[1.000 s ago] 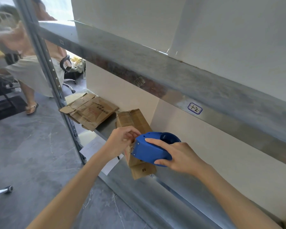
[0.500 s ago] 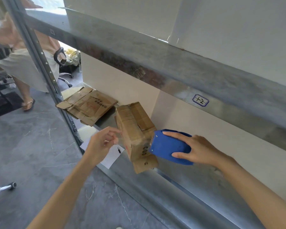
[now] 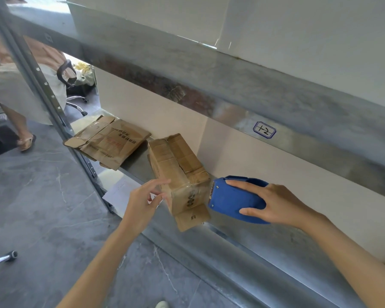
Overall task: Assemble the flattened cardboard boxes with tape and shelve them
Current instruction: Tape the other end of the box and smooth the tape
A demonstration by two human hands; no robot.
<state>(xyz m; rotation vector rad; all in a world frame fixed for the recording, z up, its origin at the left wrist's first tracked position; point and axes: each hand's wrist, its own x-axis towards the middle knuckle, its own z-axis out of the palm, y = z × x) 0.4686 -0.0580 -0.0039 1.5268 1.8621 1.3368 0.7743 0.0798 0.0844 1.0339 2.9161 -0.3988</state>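
A small brown cardboard box (image 3: 178, 174), folded up into shape, stood on the lower grey metal shelf (image 3: 265, 252), with one loose flap hanging over the shelf's front edge. The right hand (image 3: 273, 203) gripped a blue plastic tape dispenser (image 3: 236, 201), fingers laid across its top and thumb curled underneath. The dispenser's toothed edge sat just beside the right corner of the box's near end. A glossy strip of clear tape (image 3: 196, 188) showed on that end of the box.

The left hand (image 3: 142, 201) was at the box's left side with its fingers loosely spread. Its index fingertip touched the near left edge and it gripped nothing.

Further left on the same shelf lay a stack of flattened brown cardboard boxes (image 3: 109, 141) with red and dark print, partly overhanging the front edge. A white label (image 3: 264, 130) with a blue outline and handwriting was stuck to the front of the shelf above. A sheet of white paper (image 3: 120, 194) lay below the shelf. A shiny metal rod (image 3: 2, 258) lay on the grey stone floor (image 3: 42, 207). Another person (image 3: 11, 90) in pale clothing stood beyond the shelf post (image 3: 42, 85).
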